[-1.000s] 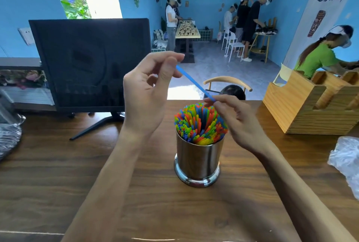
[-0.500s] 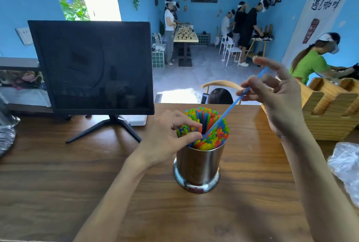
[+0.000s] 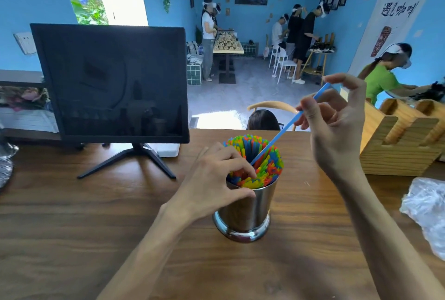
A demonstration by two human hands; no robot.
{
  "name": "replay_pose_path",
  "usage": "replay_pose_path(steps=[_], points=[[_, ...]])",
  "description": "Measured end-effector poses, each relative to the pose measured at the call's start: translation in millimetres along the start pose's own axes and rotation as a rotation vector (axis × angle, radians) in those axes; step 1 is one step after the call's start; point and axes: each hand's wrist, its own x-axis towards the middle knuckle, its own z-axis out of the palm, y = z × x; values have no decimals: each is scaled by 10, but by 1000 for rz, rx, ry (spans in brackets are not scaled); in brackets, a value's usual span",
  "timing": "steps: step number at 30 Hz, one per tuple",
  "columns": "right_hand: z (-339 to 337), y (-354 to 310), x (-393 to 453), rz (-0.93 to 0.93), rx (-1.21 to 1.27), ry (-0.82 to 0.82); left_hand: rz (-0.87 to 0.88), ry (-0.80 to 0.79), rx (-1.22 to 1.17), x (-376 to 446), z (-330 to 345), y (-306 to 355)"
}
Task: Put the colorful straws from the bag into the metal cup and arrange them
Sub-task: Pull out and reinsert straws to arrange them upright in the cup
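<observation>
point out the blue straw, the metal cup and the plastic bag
blue straw [image 3: 286,126], head view, mid shaft
metal cup [image 3: 248,210], head view, shiny side wall
plastic bag [image 3: 426,205], head view, crumpled middle

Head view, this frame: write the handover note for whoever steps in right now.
Left hand: fingers curled over the near rim of the metal cup, parting the packed colorful straws.
Right hand: pinches the upper part of one blue straw, its lower end already among the others.
Plastic bag: on the table at far right; contents unclear.
Done: cup nearly full.
Left: push the blue straw down, check the bag, even out the bundle.
</observation>
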Motion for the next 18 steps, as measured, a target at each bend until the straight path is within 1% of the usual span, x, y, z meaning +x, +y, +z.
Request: replay_pose_path(steps=[2,6,7,8,10,13,16,18], points=[[60,48,-72,-2,-90,-64,7,0,-10,-7,10,-15],[211,185,-345,-96,-431,-424,-4,9,-54,-5,32,-43],[221,207,-402,-76,-476,-488,-10,12,-67,-8,35,-51],[224,213,-439,-33,-504,-517,-13,23,-74,-8,33,-61],[195,204,-448,60,-492,-503,-9,58,-65,-6,17,-64],[169,163,-402,105,-449,-463,2,116,-58,5,-29,-51],[170,86,-371,143,-364,-457,-85,217,-187,62,-117,-25],[195,35,-364,176,-290,-490,-102,301,-289,156,-180,5]])
